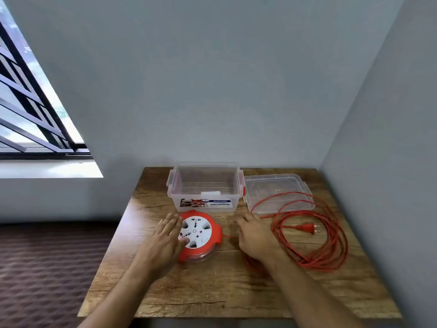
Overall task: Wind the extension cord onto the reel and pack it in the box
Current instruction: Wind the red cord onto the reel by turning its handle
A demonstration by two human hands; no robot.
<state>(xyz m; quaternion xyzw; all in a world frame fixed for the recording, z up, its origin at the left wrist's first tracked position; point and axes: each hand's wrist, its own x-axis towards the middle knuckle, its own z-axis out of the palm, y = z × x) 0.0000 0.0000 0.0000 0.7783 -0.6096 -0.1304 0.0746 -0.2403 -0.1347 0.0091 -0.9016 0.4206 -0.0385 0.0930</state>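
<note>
My left hand (165,235) is lying flat on the left edge of the reel (199,235), fingers straight, thumb tip on the white socket face, so it's pressing rather than gripping. My right hand (254,235) sits just right of the reel with fingers relaxed and spread over the table (212,292), holding nothing as far as I can see, though the cord (331,233) seems to run under the palm where it leaves the reel. Pretty much all of the cord is off the reel, piled in loose overlapping loops on the right, with the plug (307,227) lying inside them. That's my main worry: if I start winding fast, I reckon those loops drag each other into a knot, or the plug whips across and snags. A few loops also lie over the lid (279,192), so pulling could haul the lid around or off the edge. The reel could also skate if the flat hand doesn't pin it properly. The box (205,185) stands open just behind the reel, nothing visible in it, lid just beside it on the right. Walls close in at the back and right, so not much room to swing cord out that way. There's a barred window (35,102) off to the left.
</note>
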